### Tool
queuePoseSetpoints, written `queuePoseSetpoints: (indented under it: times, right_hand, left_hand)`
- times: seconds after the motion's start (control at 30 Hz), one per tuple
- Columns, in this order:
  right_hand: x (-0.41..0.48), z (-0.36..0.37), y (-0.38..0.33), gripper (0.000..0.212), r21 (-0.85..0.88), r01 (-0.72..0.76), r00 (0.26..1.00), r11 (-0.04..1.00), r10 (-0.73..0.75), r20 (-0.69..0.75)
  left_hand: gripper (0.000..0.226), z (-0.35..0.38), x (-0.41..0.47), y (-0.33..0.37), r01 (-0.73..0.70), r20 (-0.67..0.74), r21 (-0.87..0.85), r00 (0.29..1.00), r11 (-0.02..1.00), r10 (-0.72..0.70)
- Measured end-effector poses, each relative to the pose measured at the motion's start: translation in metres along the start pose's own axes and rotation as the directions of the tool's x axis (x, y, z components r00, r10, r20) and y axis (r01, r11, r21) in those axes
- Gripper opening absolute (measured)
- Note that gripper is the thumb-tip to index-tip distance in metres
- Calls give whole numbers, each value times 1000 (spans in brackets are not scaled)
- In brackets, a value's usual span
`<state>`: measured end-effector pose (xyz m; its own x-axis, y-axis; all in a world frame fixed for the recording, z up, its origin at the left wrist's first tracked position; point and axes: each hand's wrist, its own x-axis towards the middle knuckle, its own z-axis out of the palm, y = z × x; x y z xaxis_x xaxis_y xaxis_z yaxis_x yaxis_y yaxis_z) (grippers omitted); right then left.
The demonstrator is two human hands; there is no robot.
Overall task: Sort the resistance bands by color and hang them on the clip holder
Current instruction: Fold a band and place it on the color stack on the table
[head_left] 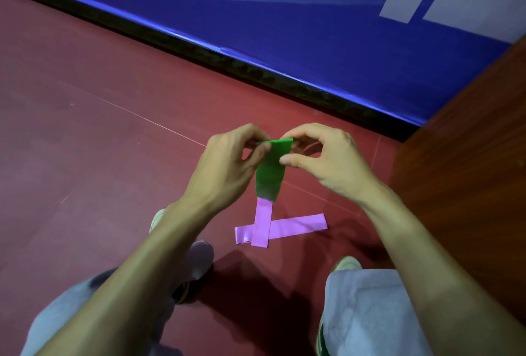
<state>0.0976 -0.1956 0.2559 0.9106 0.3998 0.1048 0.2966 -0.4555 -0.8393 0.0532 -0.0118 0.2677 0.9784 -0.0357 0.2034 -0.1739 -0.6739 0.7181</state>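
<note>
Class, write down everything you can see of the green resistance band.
The green band is a flat, glossy strip, rubbery-looking, hanging upright above the red floor. The left hand and right hand both pinch its top part. It narrows slightly downward; its lower end overlaps a pink band in view, contact unclear.

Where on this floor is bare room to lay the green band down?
Widest: the red floor left of the left hand, up to the blue barrier. Smaller: the strip between the pink bands and the wooden panel. Crowded where the pink bands cross.
</note>
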Motion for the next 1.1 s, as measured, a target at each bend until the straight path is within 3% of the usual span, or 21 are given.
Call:
queuePoseSetpoints:
  times: [0.13, 0.27, 0.43, 0.57, 0.83, 1.03, 1.1]
  right_hand:
    - [0, 3, 5, 44, -78, -87, 986, 993, 97, 138]
    - [-1, 8, 6, 46, -132, -127, 954, 983, 157, 255]
    - [-1, 13, 13, 37, -101, -121, 905, 988, 151, 398]
    - [-1, 21, 14, 9, -65, -107, 897, 992, 125, 423]
    - [1, 27, 10, 16, 18, -138, 929, 990, 123, 349]
    - [5, 26, 11, 26, -37, -172, 963, 984, 176, 202]
    - [6, 22, 9, 31, 33, -237, 962, 971, 230, 146]
  left_hand:
    - [6, -5, 2, 5, 47, 35, -246, 999, 968, -40]
    - [12, -12, 2, 12, 130, 52, -616, 991, 777, -125]
    - [4, -22, 3, 16, 153, 50, -816, 980, 557, -195]
    - [16, -30, 7, 13, 183, -7, -834, 940, 520, -341]
    - [14, -43, 10, -1, 204, -124, -881, 771, 427, -625]
    - [16, -42, 11, -2, 187, -131, -890, 770, 417, -625]
    - [15, -41, 12, -5, 195, -146, -874, 769, 446, -623]
